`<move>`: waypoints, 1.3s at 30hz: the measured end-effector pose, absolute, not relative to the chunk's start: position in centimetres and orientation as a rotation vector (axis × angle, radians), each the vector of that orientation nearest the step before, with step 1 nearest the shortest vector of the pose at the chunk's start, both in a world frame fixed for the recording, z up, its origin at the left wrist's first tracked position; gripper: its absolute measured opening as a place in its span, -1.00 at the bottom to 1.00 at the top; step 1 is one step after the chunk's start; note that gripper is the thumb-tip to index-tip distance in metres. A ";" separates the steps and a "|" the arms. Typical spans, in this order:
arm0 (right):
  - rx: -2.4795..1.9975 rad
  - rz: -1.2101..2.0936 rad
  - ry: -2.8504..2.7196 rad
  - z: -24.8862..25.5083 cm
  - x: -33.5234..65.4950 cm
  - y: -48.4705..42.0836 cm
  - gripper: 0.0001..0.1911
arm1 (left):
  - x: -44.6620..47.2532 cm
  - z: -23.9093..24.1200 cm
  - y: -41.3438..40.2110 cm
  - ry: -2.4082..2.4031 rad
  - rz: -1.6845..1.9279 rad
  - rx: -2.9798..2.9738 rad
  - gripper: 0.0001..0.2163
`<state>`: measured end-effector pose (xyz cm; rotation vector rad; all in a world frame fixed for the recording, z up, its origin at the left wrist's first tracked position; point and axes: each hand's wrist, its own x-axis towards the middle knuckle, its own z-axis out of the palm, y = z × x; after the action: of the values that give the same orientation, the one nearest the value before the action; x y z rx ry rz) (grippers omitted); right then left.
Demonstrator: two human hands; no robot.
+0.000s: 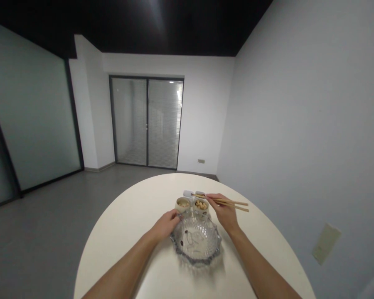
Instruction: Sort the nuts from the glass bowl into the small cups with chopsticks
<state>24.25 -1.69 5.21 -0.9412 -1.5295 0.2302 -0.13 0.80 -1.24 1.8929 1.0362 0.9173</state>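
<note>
My right hand (223,211) is closed round a pair of wooden chopsticks (233,204), their tips reaching left over the far small containers. At the near left of the cups, my left hand (166,226) has its fingers curled at the rim of a clear scalloped glass bowl (195,261). A few small dark pieces (182,243) lie in the bowl. Behind it stand a small cup with pale contents (183,203) and a cup of tan, nut-like pieces (201,205). Farther back are a white container (188,194) and another (200,194), partly hidden by the chopsticks.
Everything stands on a round cream-white table (127,224). A white wall (299,116) rises close on the right. Beyond the table are a grey floor (56,220) and glass doors (147,124) with blinds.
</note>
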 end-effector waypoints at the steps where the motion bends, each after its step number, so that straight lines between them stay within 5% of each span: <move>1: -0.941 0.207 -1.512 4.8 24.0 -1.3 -0.86 | -0.1 -1.2 0.8 1.035 0.919 1.892 -0.75; 11: -0.937 0.247 -1.573 1.6 23.7 1.1 -0.82 | -0.1 -0.9 0.6 1.057 0.916 1.916 -0.77; 20: -0.978 0.275 -1.469 3.6 24.1 -0.2 -0.80 | -0.2 -1.3 0.9 1.040 0.924 1.918 -0.72; 29: -1.030 0.781 -1.734 5.1 25.4 -2.7 -0.77 | -0.1 -1.4 0.9 1.042 0.926 1.897 -0.76; 39: -1.060 0.793 -1.819 5.1 24.6 -3.5 -0.77 | 0.0 -0.8 0.6 1.037 0.932 1.895 -0.76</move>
<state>24.58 -3.50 5.07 -1.0599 -1.8194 0.7934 0.00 0.58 -0.83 1.8953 1.0367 0.9317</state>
